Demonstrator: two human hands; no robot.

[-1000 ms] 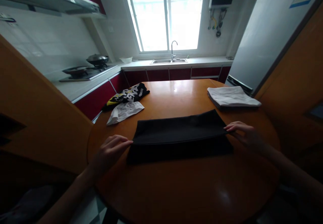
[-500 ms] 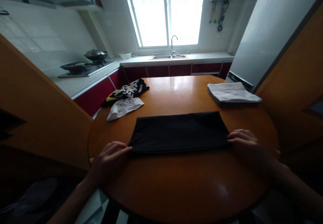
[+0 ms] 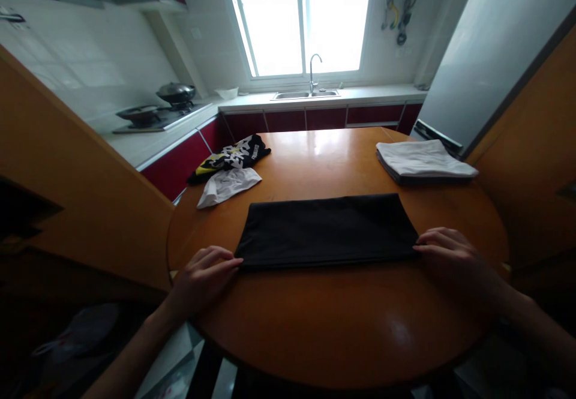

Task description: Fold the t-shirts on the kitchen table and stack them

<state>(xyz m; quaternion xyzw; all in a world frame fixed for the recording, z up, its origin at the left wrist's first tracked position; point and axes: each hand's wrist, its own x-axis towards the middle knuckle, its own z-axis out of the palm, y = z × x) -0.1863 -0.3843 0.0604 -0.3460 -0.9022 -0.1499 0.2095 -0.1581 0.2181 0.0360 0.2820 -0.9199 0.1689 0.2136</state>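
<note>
Black cloth point(image 3: 326, 231): folded into a long, flat band, it lies on the near half of a wooden table point(image 3: 315, 321), one long edge toward the person
Left hand point(image 3: 209, 276): thumb and fingers pinched on the cloth's near left corner
Right hand point(image 3: 454, 258): fingertips closed on the near right corner, the wrist low over the table
Table's left side: a rumpled white cloth point(image 3: 228, 186) touches a black, yellow and white shirt point(image 3: 238, 156)
Table's right side: a folded stack point(image 3: 425, 159), white on top, dark beneath
Kitchen beyond: a tap point(image 3: 311, 74) rises at the sink point(image 3: 290, 95) under a bright window point(image 3: 335, 21); a lidded pot point(image 3: 176, 92) sits at left, a fridge point(image 3: 477, 57) stands at right
</note>
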